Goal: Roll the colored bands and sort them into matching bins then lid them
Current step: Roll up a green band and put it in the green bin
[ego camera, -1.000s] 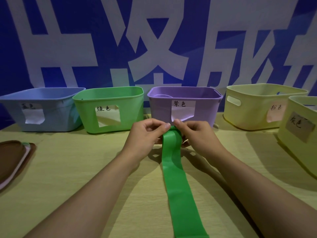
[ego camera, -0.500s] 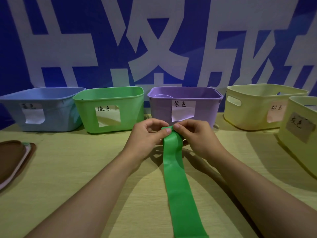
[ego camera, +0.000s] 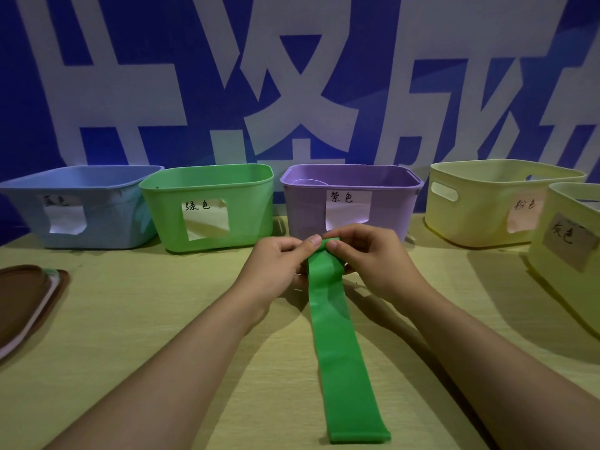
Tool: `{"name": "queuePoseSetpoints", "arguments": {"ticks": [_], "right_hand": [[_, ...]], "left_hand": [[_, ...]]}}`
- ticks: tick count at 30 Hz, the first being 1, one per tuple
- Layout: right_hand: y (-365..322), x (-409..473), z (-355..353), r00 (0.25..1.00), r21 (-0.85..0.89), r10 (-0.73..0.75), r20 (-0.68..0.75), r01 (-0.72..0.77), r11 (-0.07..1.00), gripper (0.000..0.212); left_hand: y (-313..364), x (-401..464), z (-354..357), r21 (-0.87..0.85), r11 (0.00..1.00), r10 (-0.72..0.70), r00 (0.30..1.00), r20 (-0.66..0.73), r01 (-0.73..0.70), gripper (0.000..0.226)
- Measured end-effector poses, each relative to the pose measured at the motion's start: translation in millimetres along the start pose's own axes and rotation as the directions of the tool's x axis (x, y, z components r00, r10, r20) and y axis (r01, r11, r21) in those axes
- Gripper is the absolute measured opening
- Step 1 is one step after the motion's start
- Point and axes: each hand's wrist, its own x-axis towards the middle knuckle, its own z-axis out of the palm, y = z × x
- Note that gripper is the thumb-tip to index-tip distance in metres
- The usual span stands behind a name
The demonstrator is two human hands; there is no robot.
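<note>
Flat green elastic band [ego camera: 337, 336]: far end pinched by left hand [ego camera: 276, 264] and right hand [ego camera: 373, 258]. Near end lies flat on the pale wooden table [ego camera: 130, 319] (just before the purple plastic bin [ego camera: 350, 203]).

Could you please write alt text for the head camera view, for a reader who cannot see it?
Two bare hands, left hand and right hand, pinch the far end of a green band lying flat on a wooden table. Behind stand open blue, green, purple and two pale yellow bins; lids lie at the left edge.
</note>
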Motion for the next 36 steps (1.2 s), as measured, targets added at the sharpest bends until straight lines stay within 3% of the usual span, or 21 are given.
{"name": "queuePoseSetpoints", "arguments": {"ticks": [6, 14, 29, 36], "right_hand": [[0.6, -1.5, 1.2, 1.000, -0.003, 0.024, -0.001, -0.024, 1.000, 0.014], [-5.7, -3.9, 3.5, 0.985, -0.081, 0.166, -0.045, -0.169, 0.982, 0.057], [-4.8, -3.5, 2.3, 0.993, -0.078, 0.113, -0.037, -0.116, 0.990, 0.019], [-4.0, -2.8, 2.7, 0.995, -0.057, 0.099, -0.027, -0.100, 0.993, 0.014]], "left_hand": [[0.2, 0.5, -2.3, -0.055, 0.998, -0.021, 1.000, 0.003, 0.021, 0.024], [-0.2, -0.6, -1.1, -0.112, 0.994, -0.014, 0.999, 0.030, 0.017, 0.017], [1.8, -1.6, -2.6, -0.140, 0.987, -0.065, 0.995, 0.077, 0.076, 0.017], [2.6, -2.4, -2.1, -0.155, 0.981, -0.102, 0.987, 0.121, 0.121, 0.020]]}}
